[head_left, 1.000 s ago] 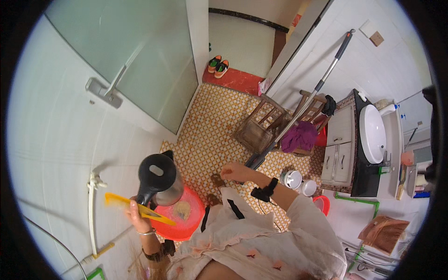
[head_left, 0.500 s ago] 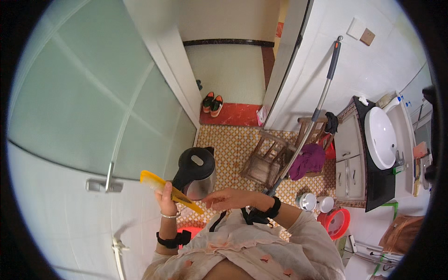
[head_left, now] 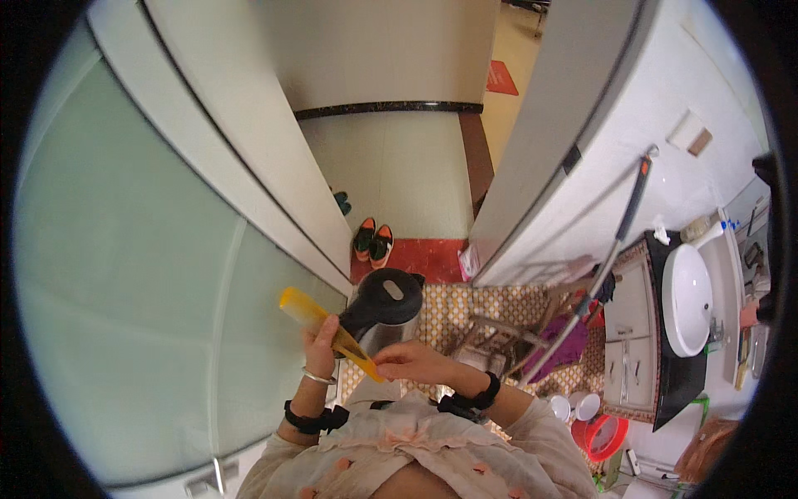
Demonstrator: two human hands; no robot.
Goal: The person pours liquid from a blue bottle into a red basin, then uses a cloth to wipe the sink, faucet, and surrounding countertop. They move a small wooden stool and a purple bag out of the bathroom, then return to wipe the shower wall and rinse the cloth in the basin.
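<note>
Kettle [head_left: 399,308] shifted nearer red threshold [head_left: 431,259], held out in front. Left hand [head_left: 320,345] grasps its handle [head_left: 356,318] plus yellow plastic strip [head_left: 303,308]; right hand [head_left: 416,363] at strip's tip (gripping or merely near, cannot tell from where I stand). Pickup looks done; neither item set down yet.

Held the left hand [head_left: 320,345] out in front, with the fingers [head_left: 329,327] curled closed in a grip and the left forearm [head_left: 312,397] reaching forward. Had the right arm [head_left: 509,405] bent inward, with the back of the right hand [head_left: 418,363] turned up and its gently curved fingers pointing left, near the left hand but apart.
</note>
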